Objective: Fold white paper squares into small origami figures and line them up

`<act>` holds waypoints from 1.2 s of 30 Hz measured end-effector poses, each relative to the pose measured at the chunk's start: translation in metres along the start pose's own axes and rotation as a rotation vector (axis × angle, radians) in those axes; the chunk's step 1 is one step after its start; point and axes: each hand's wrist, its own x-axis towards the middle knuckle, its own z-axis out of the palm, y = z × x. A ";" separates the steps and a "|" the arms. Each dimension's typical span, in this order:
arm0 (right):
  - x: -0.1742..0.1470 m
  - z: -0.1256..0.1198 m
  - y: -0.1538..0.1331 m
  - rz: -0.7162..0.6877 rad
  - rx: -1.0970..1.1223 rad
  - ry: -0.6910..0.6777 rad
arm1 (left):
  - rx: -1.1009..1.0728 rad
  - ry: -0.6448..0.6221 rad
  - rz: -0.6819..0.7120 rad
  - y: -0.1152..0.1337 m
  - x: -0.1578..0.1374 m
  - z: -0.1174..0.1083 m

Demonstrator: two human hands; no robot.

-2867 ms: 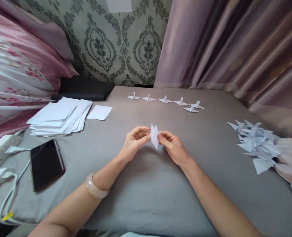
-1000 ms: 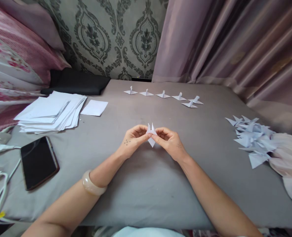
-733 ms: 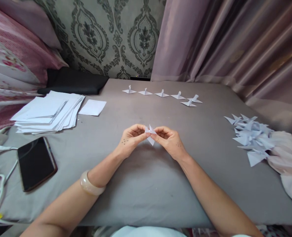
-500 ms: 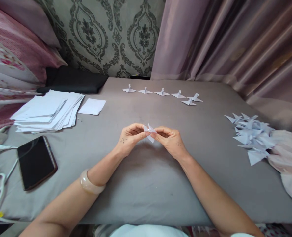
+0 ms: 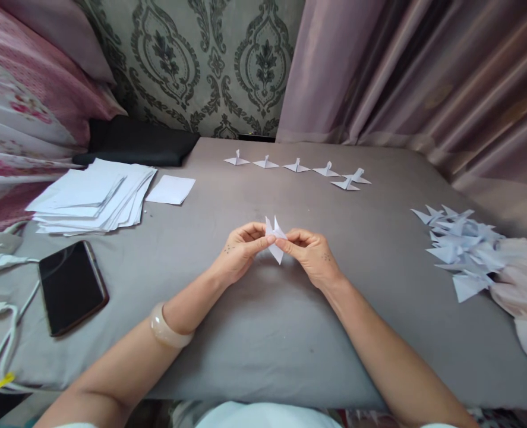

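A small folded white paper piece (image 5: pixel 275 252) is pinched between both hands over the middle of the table, with two points sticking up and one pointing down. My left hand (image 5: pixel 243 249) is closed, thumb and fingers gripping its left side. On the opposite side my right hand (image 5: pixel 310 252) grips it the same way, and the two thumb tips almost meet across the paper. The fingers hide part of its folds. Farther back stands a row of several folded paper figures (image 5: pixel 296 166) with flat wings.
White paper sheets (image 5: pixel 89 196) are stacked at the left, beside a smaller stack of paper squares (image 5: pixel 172 189). A phone (image 5: pixel 72 288) and white cables (image 5: pixel 11 339) lie nearer. At the right, several folded papers (image 5: pixel 463 238) are heaped against a pale cloth (image 5: pixel 524 273).
The folded paper has tilted, so its two points rise higher and its lower tip shows more. Both hands keep hold of it. The whole view has shifted slightly.
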 end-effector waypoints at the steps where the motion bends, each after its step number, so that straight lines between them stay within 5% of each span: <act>1: 0.000 0.002 0.001 0.015 0.008 0.015 | -0.030 -0.004 -0.023 0.000 0.000 0.001; 13: -0.010 0.017 0.008 -0.153 -0.144 0.119 | -0.037 0.043 0.030 0.003 -0.001 0.007; 36: -0.014 0.021 -0.002 -0.100 -0.174 0.137 | -0.072 0.077 0.076 0.002 0.001 0.004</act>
